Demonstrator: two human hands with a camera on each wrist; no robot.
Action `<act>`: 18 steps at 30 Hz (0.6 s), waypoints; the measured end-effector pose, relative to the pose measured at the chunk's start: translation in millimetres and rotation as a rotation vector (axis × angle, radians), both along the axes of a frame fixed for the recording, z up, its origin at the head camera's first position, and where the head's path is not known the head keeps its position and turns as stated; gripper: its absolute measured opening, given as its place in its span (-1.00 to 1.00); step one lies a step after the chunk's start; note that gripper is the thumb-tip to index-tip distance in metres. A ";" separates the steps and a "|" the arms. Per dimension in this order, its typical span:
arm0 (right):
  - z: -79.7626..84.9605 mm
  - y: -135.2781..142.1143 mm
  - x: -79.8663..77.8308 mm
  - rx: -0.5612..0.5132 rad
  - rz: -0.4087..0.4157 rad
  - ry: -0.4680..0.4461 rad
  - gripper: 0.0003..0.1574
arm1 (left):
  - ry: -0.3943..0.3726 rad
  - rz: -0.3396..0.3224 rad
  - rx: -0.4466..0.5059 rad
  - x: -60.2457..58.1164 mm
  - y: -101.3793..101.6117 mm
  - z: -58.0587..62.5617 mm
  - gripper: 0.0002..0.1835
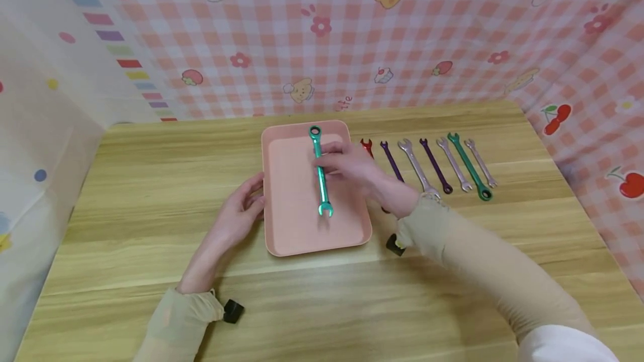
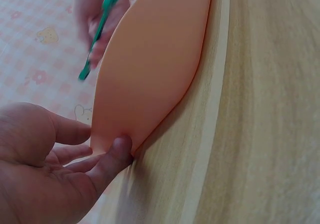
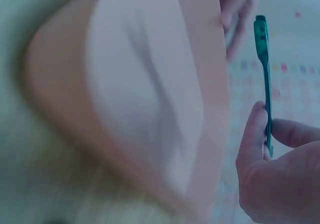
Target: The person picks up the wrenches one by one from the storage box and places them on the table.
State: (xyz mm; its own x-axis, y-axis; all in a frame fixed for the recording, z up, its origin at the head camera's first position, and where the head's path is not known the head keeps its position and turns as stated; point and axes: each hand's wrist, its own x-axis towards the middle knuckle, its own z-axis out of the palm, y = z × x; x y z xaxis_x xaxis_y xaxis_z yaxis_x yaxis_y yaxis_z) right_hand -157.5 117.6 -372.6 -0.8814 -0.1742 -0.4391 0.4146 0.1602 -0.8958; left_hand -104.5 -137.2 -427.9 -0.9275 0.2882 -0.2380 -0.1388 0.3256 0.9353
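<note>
My right hand (image 1: 359, 166) pinches a green combination wrench (image 1: 322, 186) around the middle of its shaft. The wrench hangs over the pink tray (image 1: 292, 228), its ring end toward the back wall and its open end toward me. A blurred shadow of it falls on the tray floor in the right wrist view. At the tray's left side, my left hand (image 1: 236, 214) holds the wall, its fingertips pressed on the outside and up at the rim. Seen from the left wrist, the thumb and fingers (image 2: 117, 151) lie against the tray's end.
To the right of the tray lies a row of several wrenches: a red one (image 1: 367, 145), a purple one (image 1: 392, 161), silver ones such as this wrench (image 1: 416, 165), and another green wrench (image 1: 470, 166). A checked cloth (image 1: 282, 32) hangs behind the wooden table (image 1: 166, 194).
</note>
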 end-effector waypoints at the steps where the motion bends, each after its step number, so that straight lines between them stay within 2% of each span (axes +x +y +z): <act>1: 2.9 11.7 0.3 0.005 0.008 0.005 -0.45 | -0.001 0.000 0.003 -0.1 -0.1 0.2 -0.36; 8: 15.5 105.3 1.7 0.111 0.014 0.040 -0.38 | 0.005 0.001 0.005 -0.9 -1.2 -0.6 -0.36; 11: 15.3 149.4 0.7 0.170 0.019 0.033 -0.47 | 0.013 0.001 0.002 -0.6 -2.6 -1.1 -0.37; 15: 8.7 209.7 -2.8 0.233 0.016 0.005 -0.72 | 0.015 0.000 0.007 0.0 -4.4 -1.7 -0.37; 18: 2.7 251.2 -4.2 0.309 -0.002 -0.022 -0.69 | 0.021 -0.005 0.012 -0.1 -4.3 -1.6 -0.37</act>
State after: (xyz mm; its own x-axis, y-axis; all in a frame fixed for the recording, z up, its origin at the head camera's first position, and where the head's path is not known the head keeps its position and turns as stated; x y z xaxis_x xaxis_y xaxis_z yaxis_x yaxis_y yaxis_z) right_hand -161.7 368.8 -370.0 -0.8715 -0.0274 -0.4896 0.4338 0.4226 -0.7958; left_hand -104.6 -141.5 -429.5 -0.9308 0.2956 -0.2151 -0.1178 0.3145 0.9419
